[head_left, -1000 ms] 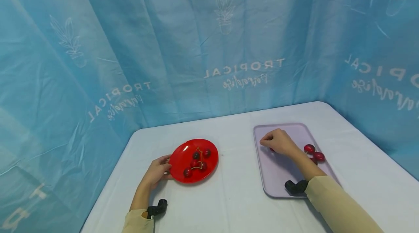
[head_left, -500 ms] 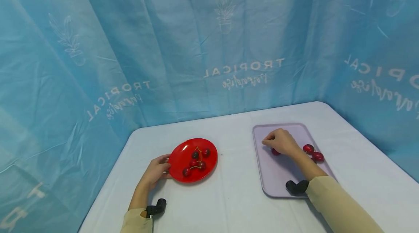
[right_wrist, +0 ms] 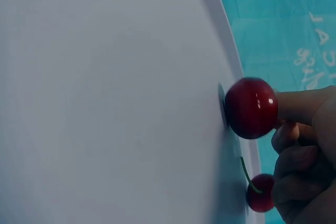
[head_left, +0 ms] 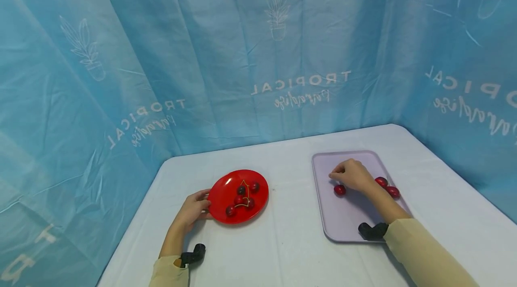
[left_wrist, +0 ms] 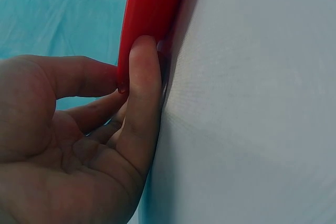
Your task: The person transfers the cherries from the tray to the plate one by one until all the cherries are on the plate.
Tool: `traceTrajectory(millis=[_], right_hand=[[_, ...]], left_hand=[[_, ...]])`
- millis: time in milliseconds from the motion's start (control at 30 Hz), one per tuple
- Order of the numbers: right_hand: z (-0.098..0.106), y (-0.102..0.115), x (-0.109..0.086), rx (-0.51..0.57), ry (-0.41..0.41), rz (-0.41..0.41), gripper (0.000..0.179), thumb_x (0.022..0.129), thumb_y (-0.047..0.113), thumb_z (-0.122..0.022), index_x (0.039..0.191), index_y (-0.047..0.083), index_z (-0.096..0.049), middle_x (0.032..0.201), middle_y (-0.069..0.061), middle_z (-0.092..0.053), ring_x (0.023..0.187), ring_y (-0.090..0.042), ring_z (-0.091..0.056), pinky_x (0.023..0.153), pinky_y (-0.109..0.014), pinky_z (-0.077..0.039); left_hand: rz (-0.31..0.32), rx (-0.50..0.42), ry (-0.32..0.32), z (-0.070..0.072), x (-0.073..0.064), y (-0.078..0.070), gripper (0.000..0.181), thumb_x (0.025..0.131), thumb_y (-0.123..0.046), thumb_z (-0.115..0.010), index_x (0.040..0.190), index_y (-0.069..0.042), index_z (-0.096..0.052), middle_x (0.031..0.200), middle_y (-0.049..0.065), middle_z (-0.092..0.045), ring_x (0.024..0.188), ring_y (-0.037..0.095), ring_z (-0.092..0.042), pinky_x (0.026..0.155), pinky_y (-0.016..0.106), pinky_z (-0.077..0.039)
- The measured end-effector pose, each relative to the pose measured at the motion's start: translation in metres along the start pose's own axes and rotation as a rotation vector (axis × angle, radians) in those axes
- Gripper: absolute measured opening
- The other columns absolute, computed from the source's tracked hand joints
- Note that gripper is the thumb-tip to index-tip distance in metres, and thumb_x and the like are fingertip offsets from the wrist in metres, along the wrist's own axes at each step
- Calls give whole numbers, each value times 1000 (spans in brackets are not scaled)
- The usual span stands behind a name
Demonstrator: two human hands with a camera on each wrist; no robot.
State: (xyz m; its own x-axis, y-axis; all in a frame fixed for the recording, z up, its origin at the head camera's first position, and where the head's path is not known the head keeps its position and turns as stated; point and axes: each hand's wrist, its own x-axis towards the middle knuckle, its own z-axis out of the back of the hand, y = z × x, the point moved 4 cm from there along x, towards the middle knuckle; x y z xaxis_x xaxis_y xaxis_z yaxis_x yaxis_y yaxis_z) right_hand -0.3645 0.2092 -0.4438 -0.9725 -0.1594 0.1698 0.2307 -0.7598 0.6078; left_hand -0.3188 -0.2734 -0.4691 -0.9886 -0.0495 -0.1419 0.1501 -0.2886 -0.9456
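Note:
At the left, my left hand (head_left: pixel 194 210) grips the rim of a red plate (head_left: pixel 221 195), which bears several cherries (head_left: pixel 239 201) with joined stems. In the left wrist view, fingers (left_wrist: pixel 143 72) lie on both sides of the plate's edge (left_wrist: pixel 147 9). Over the lilac tray (head_left: pixel 339 226), my right hand (head_left: pixel 353 176) has its thumb and forefinger close together, just above a dark red cherry (head_left: pixel 339 190). The right wrist view shows this cherry (right_wrist: pixel 252 107) low over the tray surface, covering the fingertips; I cannot tell whether they pinch its stem.
Two more cherries (head_left: pixel 393 192) lie on the tray's right side, partly behind the right forearm. One cherry (right_wrist: pixel 261 192) shows a green stem in the right wrist view. White cloth (head_left: pixel 296 215) lies between plate and tray; a blue curtain (head_left: pixel 226 63) hangs behind the table.
My right hand has moved a little to the right over the tray, so the cherry below it shows fully. The left hand and the plate have stayed put.

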Motion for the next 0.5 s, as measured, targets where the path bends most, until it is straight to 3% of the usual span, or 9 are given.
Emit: traceTrajectory(millis=[233, 500], right_hand=[[7, -6, -7, -64, -6, 13, 17, 78, 27, -67, 80, 10, -69, 71, 2, -60, 62, -15, -49, 52, -29, -40], [6, -6, -7, -52, -18, 35, 14, 77, 26, -68, 75, 12, -69, 69, 3, -59, 60, -15, -47, 50, -28, -39]], left_hand=[[0, 7, -2, 0, 0, 0, 46, 82, -6, -51, 128, -9, -45, 114, 13, -54, 76, 26, -61, 64, 38, -53], [6, -2, -4, 1, 1, 1, 46, 82, -6, -52, 128, -9, -45, 115, 14, -54, 75, 26, -62, 64, 38, -53]])
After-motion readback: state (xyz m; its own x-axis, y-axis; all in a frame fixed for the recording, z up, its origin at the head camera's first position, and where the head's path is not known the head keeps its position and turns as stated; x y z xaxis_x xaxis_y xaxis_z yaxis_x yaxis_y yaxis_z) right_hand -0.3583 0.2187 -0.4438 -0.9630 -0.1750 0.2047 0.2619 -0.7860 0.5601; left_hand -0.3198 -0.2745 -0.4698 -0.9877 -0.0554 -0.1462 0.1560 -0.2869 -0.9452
